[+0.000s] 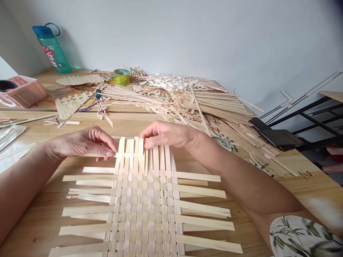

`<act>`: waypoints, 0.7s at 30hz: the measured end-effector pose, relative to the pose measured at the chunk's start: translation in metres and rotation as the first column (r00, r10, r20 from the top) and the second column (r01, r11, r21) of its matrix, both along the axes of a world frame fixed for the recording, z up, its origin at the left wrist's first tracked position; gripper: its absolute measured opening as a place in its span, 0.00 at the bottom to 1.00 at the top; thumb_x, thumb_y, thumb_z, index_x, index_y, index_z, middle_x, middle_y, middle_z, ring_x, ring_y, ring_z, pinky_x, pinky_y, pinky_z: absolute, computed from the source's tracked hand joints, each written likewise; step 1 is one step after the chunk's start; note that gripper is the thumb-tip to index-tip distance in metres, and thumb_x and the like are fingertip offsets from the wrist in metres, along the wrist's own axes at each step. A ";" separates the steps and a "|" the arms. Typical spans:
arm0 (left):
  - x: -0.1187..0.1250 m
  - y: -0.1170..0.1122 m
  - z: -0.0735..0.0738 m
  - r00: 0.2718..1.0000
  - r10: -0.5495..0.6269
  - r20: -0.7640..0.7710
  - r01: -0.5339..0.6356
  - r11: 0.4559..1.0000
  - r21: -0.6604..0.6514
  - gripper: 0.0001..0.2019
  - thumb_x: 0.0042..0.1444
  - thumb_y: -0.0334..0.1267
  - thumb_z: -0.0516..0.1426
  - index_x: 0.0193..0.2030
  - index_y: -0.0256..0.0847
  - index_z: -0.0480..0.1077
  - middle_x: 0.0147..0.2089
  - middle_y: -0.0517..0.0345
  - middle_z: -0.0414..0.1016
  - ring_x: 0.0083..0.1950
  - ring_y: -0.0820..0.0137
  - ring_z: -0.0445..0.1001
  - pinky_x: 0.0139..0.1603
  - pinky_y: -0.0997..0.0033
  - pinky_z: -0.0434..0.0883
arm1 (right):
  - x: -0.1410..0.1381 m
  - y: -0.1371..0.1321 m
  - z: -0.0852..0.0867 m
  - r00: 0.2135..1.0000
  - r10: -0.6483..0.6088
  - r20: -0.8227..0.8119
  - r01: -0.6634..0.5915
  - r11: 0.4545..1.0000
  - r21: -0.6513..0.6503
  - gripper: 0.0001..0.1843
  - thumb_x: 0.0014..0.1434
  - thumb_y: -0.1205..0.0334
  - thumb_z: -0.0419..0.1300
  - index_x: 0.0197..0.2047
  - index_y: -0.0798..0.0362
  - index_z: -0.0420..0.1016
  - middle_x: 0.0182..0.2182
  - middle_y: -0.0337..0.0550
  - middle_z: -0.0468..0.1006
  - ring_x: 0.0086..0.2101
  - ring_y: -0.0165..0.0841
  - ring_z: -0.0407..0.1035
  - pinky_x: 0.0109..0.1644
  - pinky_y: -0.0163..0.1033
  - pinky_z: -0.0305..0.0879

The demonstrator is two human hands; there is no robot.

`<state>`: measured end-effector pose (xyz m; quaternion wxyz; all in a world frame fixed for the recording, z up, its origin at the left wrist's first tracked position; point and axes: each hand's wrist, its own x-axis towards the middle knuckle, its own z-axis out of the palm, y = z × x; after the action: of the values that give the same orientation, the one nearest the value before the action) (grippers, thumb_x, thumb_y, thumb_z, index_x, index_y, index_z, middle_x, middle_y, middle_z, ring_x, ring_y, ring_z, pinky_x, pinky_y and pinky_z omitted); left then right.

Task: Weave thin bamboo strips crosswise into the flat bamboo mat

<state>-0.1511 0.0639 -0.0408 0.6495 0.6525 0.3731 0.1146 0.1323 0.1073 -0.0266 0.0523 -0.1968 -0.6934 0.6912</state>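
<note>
A woven mat (146, 210) of pale flat wood strips lies on the table before me, its cross strips sticking out on both sides. At its far end the lengthwise strips stand unwoven. My left hand (89, 144) is closed at the mat's far left, thumb and fingers pinching a thin cross strip (124, 155) that passes among the lengthwise strips. My right hand (166, 135) is at the far edge, its thumb and forefinger pinching a lengthwise strip (141, 151) near its end. The right hand's other fingers are partly hidden.
Loose wood strips (214, 109) pile up along the back and right. A roll of yellow tape (122, 77), a small woven piece (71, 105), a pink basket (26, 94) and a teal bottle (55, 51) stand or lie at back left. A dark phone-like object (280, 137) sits at right.
</note>
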 end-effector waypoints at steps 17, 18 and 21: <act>-0.003 0.001 -0.001 1.000 -0.020 -0.003 0.020 1.000 0.024 0.10 0.58 0.40 0.64 0.39 0.34 0.81 0.28 0.56 0.74 0.26 0.77 0.68 0.27 0.80 0.71 | -0.001 0.000 -0.008 1.000 0.007 0.026 -0.007 1.000 0.012 0.09 0.50 0.65 0.66 0.37 0.58 0.78 0.29 0.38 0.80 0.27 0.26 0.73 0.30 0.30 0.68; -0.003 0.001 -0.002 1.000 -0.018 0.002 0.018 1.000 0.024 0.10 0.58 0.40 0.64 0.39 0.34 0.81 0.28 0.57 0.74 0.26 0.76 0.68 0.27 0.80 0.71 | -0.001 0.000 -0.008 1.000 0.005 0.024 -0.006 1.000 0.031 0.09 0.50 0.65 0.65 0.37 0.57 0.79 0.28 0.37 0.79 0.26 0.25 0.72 0.30 0.29 0.68; -0.003 0.000 -0.003 1.000 -0.008 0.013 0.008 1.000 0.028 0.09 0.58 0.39 0.64 0.40 0.35 0.81 0.27 0.57 0.74 0.26 0.76 0.68 0.27 0.80 0.71 | -0.002 0.001 -0.009 1.000 0.005 -0.003 -0.005 0.999 0.044 0.09 0.49 0.67 0.65 0.37 0.57 0.79 0.28 0.36 0.78 0.26 0.24 0.70 0.30 0.29 0.66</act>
<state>-0.1539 0.0641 -0.0438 0.6432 0.6622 0.3648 0.1214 0.1302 0.1087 -0.0361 0.0560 -0.1929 -0.7088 0.6761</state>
